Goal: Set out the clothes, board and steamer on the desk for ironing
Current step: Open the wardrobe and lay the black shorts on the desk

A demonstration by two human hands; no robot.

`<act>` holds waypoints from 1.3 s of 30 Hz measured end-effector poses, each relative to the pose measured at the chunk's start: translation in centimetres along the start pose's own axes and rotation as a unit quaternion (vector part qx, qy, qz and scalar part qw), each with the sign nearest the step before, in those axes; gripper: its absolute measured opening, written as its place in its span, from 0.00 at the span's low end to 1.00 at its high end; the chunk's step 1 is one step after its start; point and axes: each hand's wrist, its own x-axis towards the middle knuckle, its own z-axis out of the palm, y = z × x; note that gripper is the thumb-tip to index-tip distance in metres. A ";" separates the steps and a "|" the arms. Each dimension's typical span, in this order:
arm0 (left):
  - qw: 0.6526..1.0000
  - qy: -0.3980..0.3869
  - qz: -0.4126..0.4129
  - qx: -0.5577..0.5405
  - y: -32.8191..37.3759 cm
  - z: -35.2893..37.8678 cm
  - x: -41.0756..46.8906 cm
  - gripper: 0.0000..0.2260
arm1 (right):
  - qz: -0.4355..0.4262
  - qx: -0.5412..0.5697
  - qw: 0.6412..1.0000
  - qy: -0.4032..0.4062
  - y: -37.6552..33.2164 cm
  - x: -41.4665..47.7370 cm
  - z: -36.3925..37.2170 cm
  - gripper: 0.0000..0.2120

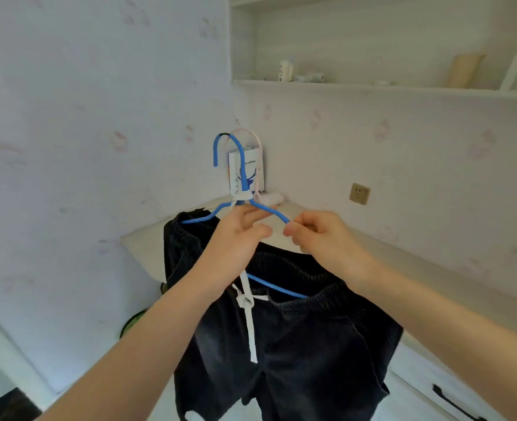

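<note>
The person stands at the desk [143, 250] corner, the left hand [236, 235] with its fingers curled round the blue hanger [241, 165] just below the neck, and the right hand [321, 235] pinching the hanger's right shoulder arm between thumb and fingers. The dark shorts [306, 344] hang from the hanger in the air in front of the desk edge, waistband draped over the lower bar, white drawstring [249, 317] dangling at the front. Behind the hook, a paper bag [255, 165] stands in the desk corner, a wall socket [359, 193] is to its right, and a shelf [372, 86] is mounted above.
</note>
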 end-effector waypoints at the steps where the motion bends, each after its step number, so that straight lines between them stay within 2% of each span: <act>1: 0.999 0.022 0.011 0.029 -0.3 -0.6 0.3 0.17 | -0.004 0.004 1.000 -0.002 0.2 0.8 0.0 0.10; 5: 0.981 0.171 0.073 0.050 -1.1 -3.6 1.6 0.07 | -0.009 0.019 1.000 -0.005 0.8 4.0 0.0 0.10; 8: 0.937 0.277 0.129 0.169 -2.1 -6.1 3.1 0.04 | -0.014 0.030 0.999 0.004 1.5 6.2 0.6 0.10; 10: 0.917 0.257 0.151 0.267 -3.2 -8.1 4.5 0.04 | -0.013 0.037 0.999 0.016 1.9 7.6 1.1 0.10; 12: 0.910 0.187 0.152 0.337 -4.9 -10.1 6.2 0.09 | -0.016 0.050 0.998 0.024 2.2 8.9 1.3 0.10; 15: 0.901 0.105 0.142 0.395 -7.1 -13.2 8.7 0.16 | -0.036 0.049 0.998 0.030 2.0 11.2 1.4 0.11; 18: 0.877 0.083 0.171 0.442 -7.6 -16.0 11.5 0.20 | -0.058 0.053 0.996 0.035 1.0 14.4 1.6 0.10; 21: 0.884 0.108 0.172 0.421 -7.2 -18.3 14.8 0.14 | -0.075 0.052 0.995 0.038 0.0 18.1 2.3 0.10; 25: 0.911 0.144 0.127 0.366 -8.0 -20.9 19.3 0.04 | -0.077 0.053 0.995 0.044 -0.5 23.3 4.0 0.09; 28: 0.925 0.137 0.110 0.336 -8.9 -22.7 22.5 0.06 | -0.077 0.035 0.995 0.051 -0.2 26.7 5.3 0.10; 30: 0.931 0.123 0.103 0.328 -9.1 -23.5 24.3 0.07 | -0.094 -0.029 0.992 0.073 0.2 28.5 5.8 0.11; 33: 0.936 0.121 0.094 0.317 -9.9 -24.3 26.9 0.07 | -0.121 -0.183 0.970 0.101 0.7 30.6 6.2 0.12; 39: 0.943 0.126 0.079 0.297 -11.4 -24.7 31.7 0.06 | -0.140 -0.310 0.932 0.121 3.3 34.5 4.8 0.14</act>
